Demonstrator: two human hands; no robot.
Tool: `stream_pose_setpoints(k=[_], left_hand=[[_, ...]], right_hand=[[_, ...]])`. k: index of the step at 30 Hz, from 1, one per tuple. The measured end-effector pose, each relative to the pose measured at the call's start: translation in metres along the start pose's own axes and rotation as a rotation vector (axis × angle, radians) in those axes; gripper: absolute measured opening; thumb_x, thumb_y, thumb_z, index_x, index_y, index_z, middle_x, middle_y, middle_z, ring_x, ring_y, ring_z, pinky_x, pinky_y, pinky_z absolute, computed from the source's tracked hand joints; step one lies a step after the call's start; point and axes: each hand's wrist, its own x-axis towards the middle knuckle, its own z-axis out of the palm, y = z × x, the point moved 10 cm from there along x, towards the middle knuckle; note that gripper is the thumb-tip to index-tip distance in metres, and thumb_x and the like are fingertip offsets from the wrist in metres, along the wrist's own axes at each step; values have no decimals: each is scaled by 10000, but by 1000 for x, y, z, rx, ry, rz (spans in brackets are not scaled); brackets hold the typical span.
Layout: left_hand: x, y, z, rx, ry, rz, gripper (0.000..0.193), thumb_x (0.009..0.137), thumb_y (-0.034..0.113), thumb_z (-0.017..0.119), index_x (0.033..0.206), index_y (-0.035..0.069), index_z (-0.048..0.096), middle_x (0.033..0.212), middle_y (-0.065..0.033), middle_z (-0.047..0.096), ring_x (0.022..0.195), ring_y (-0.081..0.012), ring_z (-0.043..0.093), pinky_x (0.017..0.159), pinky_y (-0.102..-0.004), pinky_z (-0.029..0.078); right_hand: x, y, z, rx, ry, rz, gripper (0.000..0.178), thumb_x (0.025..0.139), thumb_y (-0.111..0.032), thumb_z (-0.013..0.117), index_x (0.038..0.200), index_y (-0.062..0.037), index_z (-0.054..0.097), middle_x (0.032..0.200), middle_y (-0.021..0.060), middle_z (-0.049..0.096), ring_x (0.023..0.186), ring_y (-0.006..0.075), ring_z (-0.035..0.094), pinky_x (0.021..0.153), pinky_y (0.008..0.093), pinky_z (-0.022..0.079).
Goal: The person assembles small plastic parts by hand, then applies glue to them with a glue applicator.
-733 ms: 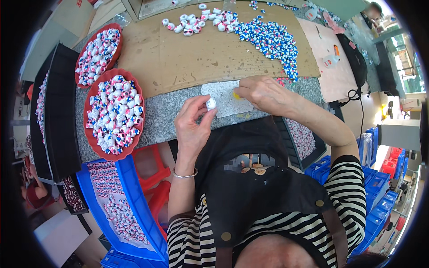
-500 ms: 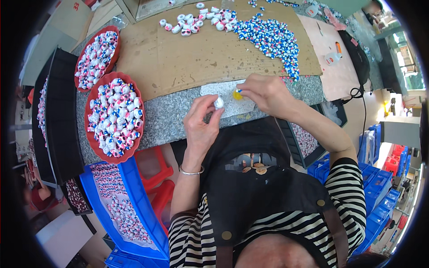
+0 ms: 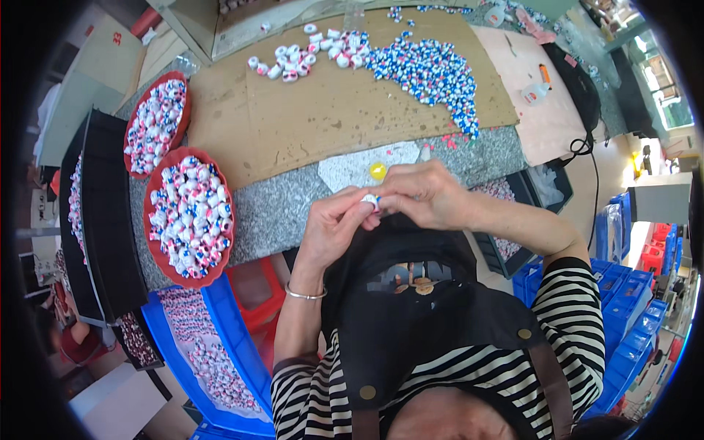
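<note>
White round bead (image 3: pixel 370 199) pinched between left hand (image 3: pixel 334 231), right hand (image 3: pixel 425 194).

Two red oval trays (image 3: pixel 221 220) of small pieces sit on the bench. One yellow cap (image 3: pixel 378 171) lies there, and perhaps two blue bins (image 3: pixel 176 352).

The hands, left (image 3: pixel 334 227) and right (image 3: pixel 425 196), meet over the counter (image 3: pixel 286 209) edge, pinching a small piece (image 3: pixel 371 199). Just behind them lies a disc (image 3: pixel 378 171). Two trays (image 3: pixel 189 216) sit left on the counter; a cardboard sheet (image 3: pixel 293 125) lies behind, bearing piles (image 3: pixel 433 73). A bin (image 3: pixel 198 352) stands below left, probably on the floor.
</note>
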Motion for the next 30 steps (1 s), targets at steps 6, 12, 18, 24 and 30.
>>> stream_pose_setpoints(k=[6,12,18,24,30], left_hand=[[-20,14,-24,247,144,-18,184,888,13,594,1058,-13,660,867,-66,616,749,-113,587,672,-226,479],[-104,127,-168,1441,876,255,348,812,-23,606,1159,-11,581,1147,-188,571,1100,-329,533,968,-415,408],[-15,122,-126,1062,728,329,228,826,-6,611,1053,-18,613,1046,-176,584,1015,-335,579,901,-401,452],[105,68,-140,999,608,269,138,791,9,621,928,-7,613,981,-185,584,841,-366,599,720,-451,493],[162,32,-139,1159,566,212,224,782,35,629,1003,10,600,1019,-202,577,887,-400,586,738,-488,486]], right_hand=[[9,29,12,354,-120,195,172,810,-45,624,968,-38,692,893,118,660,838,282,648,723,344,516],[35,90,-96,-612,241,22,197,796,19,591,976,-16,663,938,150,652,825,313,647,702,377,527],[78,113,-80,-845,143,37,132,748,-54,615,871,-11,635,838,143,597,808,324,626,691,415,527],[96,110,-71,-858,143,-59,134,692,-41,619,825,-18,617,823,133,593,786,321,613,678,433,496],[73,101,-57,-1016,182,-132,232,765,-76,550,983,-78,632,906,78,594,893,223,597,793,369,420]])
